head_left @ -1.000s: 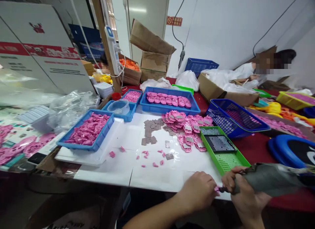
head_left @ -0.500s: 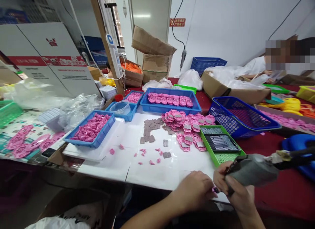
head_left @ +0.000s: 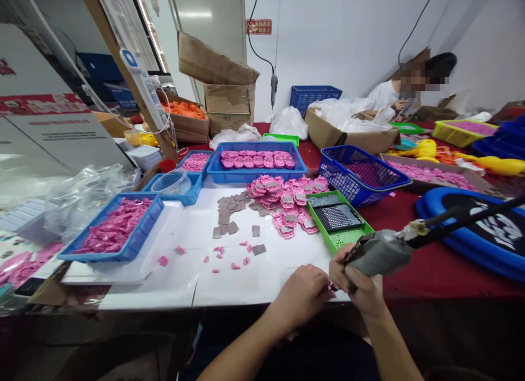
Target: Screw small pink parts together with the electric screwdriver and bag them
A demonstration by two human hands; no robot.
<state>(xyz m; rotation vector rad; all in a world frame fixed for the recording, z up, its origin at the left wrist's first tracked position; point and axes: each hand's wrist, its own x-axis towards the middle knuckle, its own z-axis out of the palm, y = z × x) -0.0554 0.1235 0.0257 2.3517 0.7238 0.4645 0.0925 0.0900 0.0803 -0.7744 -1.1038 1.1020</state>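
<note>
Near the table's front edge my right hand (head_left: pixel 356 280) is wrapped round a grey electric screwdriver (head_left: pixel 383 253), its cable running off to the right. The tool's tip points down and left toward my left hand (head_left: pixel 302 294). Those fingers are closed on a small pink plastic part (head_left: pixel 330 288), mostly hidden by the hand. Just beyond lies a green tray (head_left: pixel 348 240) with a black perforated screw plate (head_left: pixel 338 219) in it. Pink plastic shells (head_left: pixel 283 198) with grey squares on them are heaped left of the tray. Loose grey squares (head_left: pixel 227 212) and small pink pieces (head_left: pixel 235 266) lie on the white tabletop.
A blue tray (head_left: pixel 141 220) of pink parts stands at the left. Behind are a blue tray (head_left: pixel 213 170) with rows of pink assemblies and a blue basket (head_left: pixel 361 192). Blue round items (head_left: pixel 435 228) lie right. Another person (head_left: pixel 385 97) sits at the back right.
The view has swung to the right, so everything sits further left in the picture. Both hands stay together, with the screwdriver tip still at the pink part.
</note>
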